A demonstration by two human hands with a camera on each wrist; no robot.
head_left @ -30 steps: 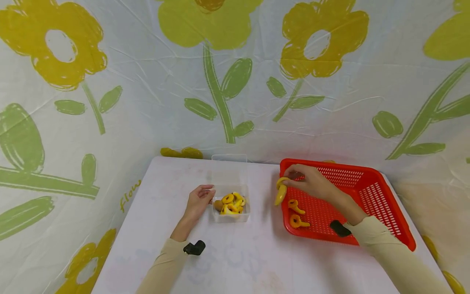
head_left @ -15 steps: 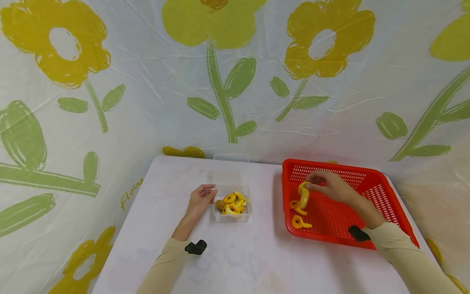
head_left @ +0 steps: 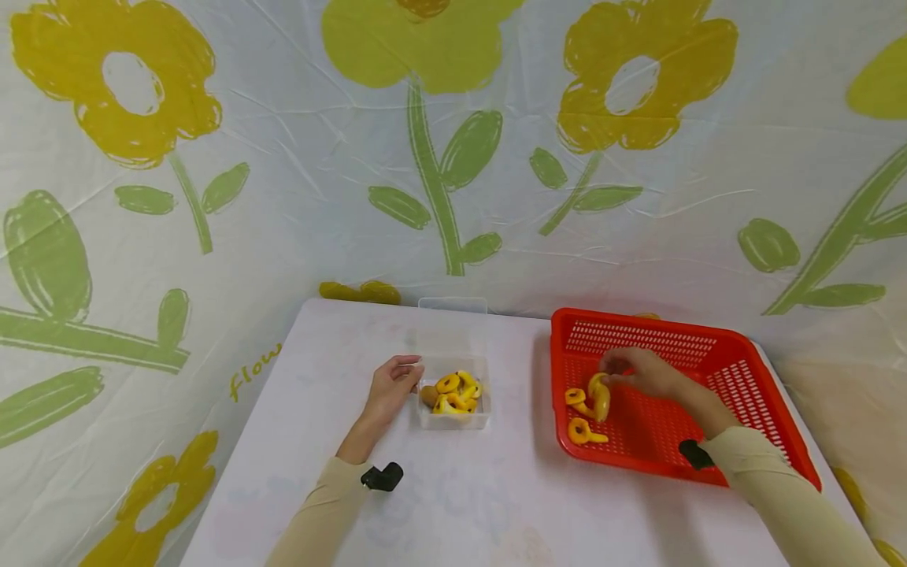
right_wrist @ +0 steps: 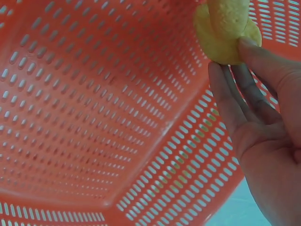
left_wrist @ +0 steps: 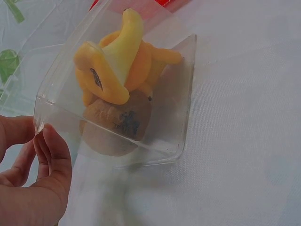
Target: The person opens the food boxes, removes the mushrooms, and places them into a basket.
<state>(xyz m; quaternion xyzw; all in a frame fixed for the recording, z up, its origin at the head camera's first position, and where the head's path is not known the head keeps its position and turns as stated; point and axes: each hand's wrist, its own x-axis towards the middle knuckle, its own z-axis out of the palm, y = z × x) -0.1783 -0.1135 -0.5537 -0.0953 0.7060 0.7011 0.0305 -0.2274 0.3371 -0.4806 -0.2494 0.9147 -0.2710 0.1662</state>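
Right hand (head_left: 641, 372) grip pinching yellow piece (head_left: 601, 398), long axis hanging downward.

A wide strip of bare counter (head_left: 517, 441) runs between the small clear box (head_left: 453, 413) and the red basket (head_left: 744, 441), open from the front edge to the back wall. Inside the basket, its raised slotted walls hem in the right hand (head_left: 641, 374), and 2 orange rings (head_left: 575, 396) plus the yellow piece (head_left: 601, 400) crowd the left end, while the right half of the floor lies bare. The left hand (head_left: 388, 390) blocks the box's left side; its top is open.
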